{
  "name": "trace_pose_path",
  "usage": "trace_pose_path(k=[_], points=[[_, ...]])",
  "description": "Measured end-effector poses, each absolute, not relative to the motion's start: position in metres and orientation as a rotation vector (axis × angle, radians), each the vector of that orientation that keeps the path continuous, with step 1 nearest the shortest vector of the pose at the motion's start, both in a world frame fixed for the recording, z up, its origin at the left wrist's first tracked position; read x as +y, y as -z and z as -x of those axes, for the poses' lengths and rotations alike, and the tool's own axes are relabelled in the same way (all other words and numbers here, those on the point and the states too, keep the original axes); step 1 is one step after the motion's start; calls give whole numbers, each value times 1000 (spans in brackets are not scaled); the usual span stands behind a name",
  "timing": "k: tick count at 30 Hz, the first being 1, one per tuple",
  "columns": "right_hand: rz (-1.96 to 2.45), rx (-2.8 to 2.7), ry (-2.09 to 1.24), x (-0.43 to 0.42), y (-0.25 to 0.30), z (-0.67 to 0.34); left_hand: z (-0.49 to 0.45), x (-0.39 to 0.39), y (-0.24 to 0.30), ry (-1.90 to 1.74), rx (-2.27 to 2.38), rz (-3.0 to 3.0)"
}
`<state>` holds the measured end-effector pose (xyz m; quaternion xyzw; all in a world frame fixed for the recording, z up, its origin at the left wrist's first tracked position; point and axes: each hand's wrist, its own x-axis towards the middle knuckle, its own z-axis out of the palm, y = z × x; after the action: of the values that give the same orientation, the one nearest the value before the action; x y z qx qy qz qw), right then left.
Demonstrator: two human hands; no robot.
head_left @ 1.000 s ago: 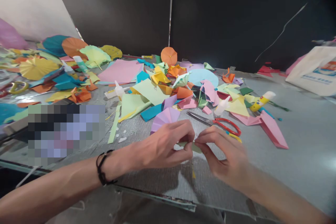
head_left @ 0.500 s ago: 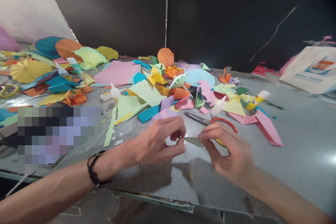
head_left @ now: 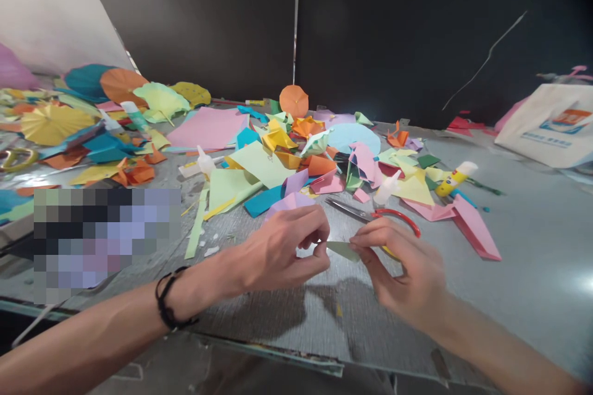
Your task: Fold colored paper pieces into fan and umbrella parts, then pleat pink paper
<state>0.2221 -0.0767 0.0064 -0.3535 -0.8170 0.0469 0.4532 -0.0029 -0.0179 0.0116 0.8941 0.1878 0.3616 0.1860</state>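
Pale green paper piece (head_left: 341, 249): held just below the centre of the frame, stretched between both hands, raised over the bench (head_left: 532, 302).
Left hand (head_left: 285, 247): thumb and fingers are drawn together, the grip narrow, and the left tip of the paper piece is pinched there; a black braided cord bracelet (head_left: 167, 302) is worn on the wrist.
Right hand (head_left: 405, 274): the wider right end of the paper piece is pinched between thumb and fingertips.
Scissors with red and yellow handles (head_left: 354, 210): laid just beyond the right hand, the handles partly hidden by it, the blades pointed to the upper left.
Purple pleated paper (head_left: 291, 202): partly covered by the left hand, near the centre.
Yellow glue stick with a white cap (head_left: 456, 179): seen right of centre, near a pink folded paper strip (head_left: 479, 231).
Translucent glue bottle (head_left: 386, 188): set beyond the scissors.
Orange round pleated paper disc (head_left: 294, 100): placed at upper centre, before a black wall (head_left: 393, 31).
White printed bag (head_left: 551, 126): seen at the right edge.
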Motion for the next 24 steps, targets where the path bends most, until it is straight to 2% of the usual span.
trace_pose_path(k=[8, 19, 24], points=[[860, -2029, -97, -76, -2, -223, 3, -19, -12, -940, 595, -2554], [881, -1986, -34, -72, -8, -225, 1, -13, -8, -1034, 623, -2452], [914, -1948, -122, -72, -7, -225, 0, -14, -12, -950, 730, -2267]])
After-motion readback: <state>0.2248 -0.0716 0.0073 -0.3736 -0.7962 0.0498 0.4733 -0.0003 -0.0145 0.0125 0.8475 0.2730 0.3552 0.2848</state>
